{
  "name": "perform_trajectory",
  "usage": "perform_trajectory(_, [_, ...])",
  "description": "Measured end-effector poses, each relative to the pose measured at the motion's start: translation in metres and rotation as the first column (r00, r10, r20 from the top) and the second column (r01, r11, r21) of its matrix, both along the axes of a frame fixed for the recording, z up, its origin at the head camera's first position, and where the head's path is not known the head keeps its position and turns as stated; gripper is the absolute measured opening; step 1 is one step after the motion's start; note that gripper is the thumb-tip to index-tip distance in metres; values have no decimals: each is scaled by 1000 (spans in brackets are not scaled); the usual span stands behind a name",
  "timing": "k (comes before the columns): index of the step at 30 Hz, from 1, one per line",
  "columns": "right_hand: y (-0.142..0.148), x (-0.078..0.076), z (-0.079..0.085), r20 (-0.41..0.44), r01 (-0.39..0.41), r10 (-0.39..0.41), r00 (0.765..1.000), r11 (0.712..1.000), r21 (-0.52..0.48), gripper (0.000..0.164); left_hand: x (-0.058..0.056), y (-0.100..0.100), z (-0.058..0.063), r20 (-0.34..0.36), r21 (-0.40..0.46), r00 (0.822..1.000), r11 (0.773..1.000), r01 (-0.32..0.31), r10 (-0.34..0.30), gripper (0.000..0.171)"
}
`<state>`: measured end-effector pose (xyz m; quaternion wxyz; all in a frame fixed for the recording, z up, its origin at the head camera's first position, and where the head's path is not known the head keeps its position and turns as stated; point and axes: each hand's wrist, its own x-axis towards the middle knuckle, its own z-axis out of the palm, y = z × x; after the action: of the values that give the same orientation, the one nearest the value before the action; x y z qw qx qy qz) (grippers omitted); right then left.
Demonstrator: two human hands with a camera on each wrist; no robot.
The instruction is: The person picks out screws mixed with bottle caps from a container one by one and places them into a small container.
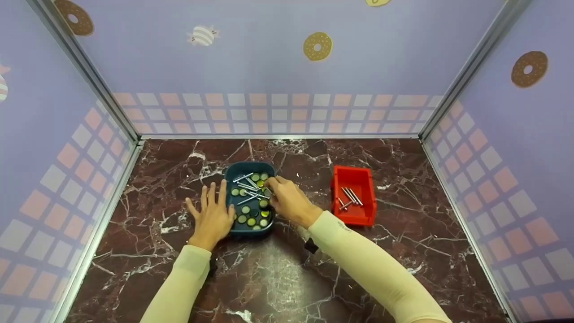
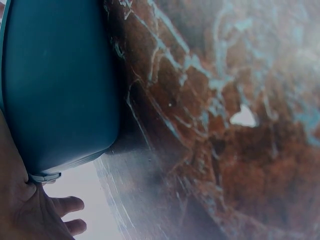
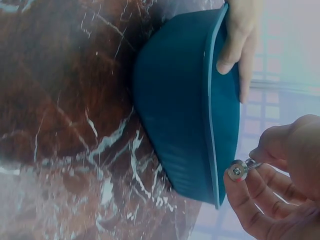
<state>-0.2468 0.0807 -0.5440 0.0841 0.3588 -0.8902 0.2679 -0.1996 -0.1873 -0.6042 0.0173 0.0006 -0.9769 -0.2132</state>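
A dark teal tub (image 1: 230, 233) holds several long silver screws (image 1: 245, 177) and many round, coin-like discs (image 1: 242, 219). My left hand (image 1: 212, 223) rests against the tub's left rim, its fingers straight and spread. At the right side of the tub, my right hand (image 1: 287, 197) pinches a screw (image 3: 238, 170) between thumb and fingertips. The round recessed head of that screw shows in the right wrist view, close to the rim, while most of its shank is hidden by the fingers. In the left wrist view the tub's outer wall (image 2: 60, 85) stands beside the left hand (image 2: 37, 215).
To the right stands a red open bin (image 1: 353, 175) with several screws (image 1: 352, 196) lying in it. The dark marbled table (image 1: 287, 269) is enclosed by lilac panels (image 1: 260, 54) at the back and both sides.
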Motion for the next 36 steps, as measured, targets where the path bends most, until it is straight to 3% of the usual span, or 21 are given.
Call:
perform_trajectory(18, [52, -13, 9, 49, 115, -115, 992, 993, 6, 39, -3, 1, -2, 19, -27, 1000, 1000, -1, 2, 83])
perform_trajectory(23, [67, -19, 9, 34, 126, -125, 992, 991, -37, 37, -1, -1, -1, 13, -33, 1000, 999, -5, 5, 82])
perform_trajectory(36, [112, -26, 9, 92, 229, -221, 971, 970, -80, 33, -2, -1, -1, 10, -29, 1000, 1000, -2, 2, 83])
